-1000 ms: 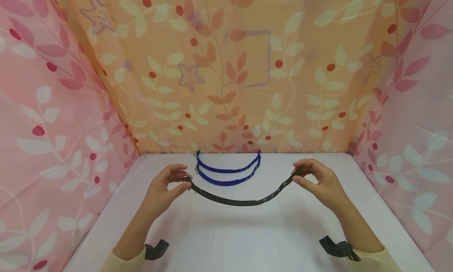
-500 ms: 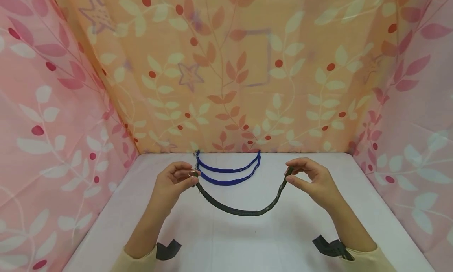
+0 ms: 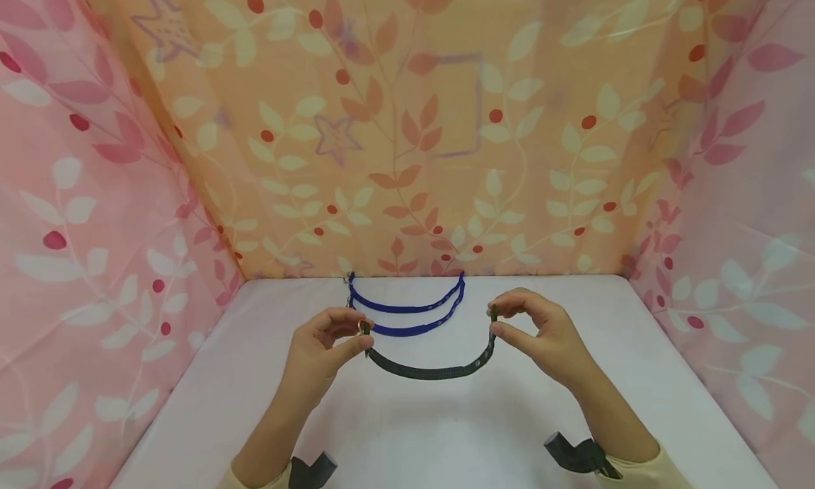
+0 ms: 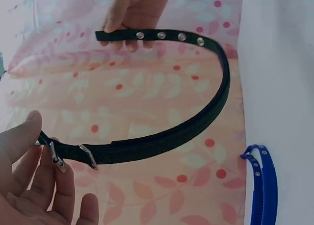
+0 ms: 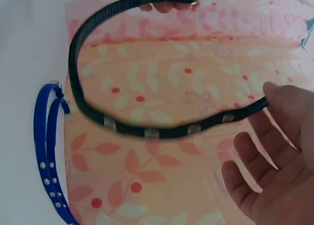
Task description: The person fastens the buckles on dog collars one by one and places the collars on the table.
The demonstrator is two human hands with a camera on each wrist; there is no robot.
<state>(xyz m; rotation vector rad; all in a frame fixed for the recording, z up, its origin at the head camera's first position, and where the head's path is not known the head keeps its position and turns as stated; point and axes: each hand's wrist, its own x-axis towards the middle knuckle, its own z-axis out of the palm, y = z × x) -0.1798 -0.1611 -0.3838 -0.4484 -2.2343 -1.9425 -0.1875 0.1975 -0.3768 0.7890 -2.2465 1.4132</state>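
A dark green pet collar hangs in a downward curve between both hands over the table. My left hand pinches its buckle end between thumb and fingers. In the left wrist view the metal buckle and a D-ring show beside those fingers. The opposite end, with several metal eyelets, is pinched by my right hand. Behind it lie two blue collars, one farther back and one nearer; the left fingers overlap the nearer one's left end in the head view.
A white table lies beneath the hands. An orange leaf-patterned cloth rises at its back edge, with pink patterned cloths on the left and right. Dark straps stick out at both wrists.
Both hands have moved closer together, the left one rightward and the right one leftward. The green collar's curve has become narrower. The blue collars have stayed in place.
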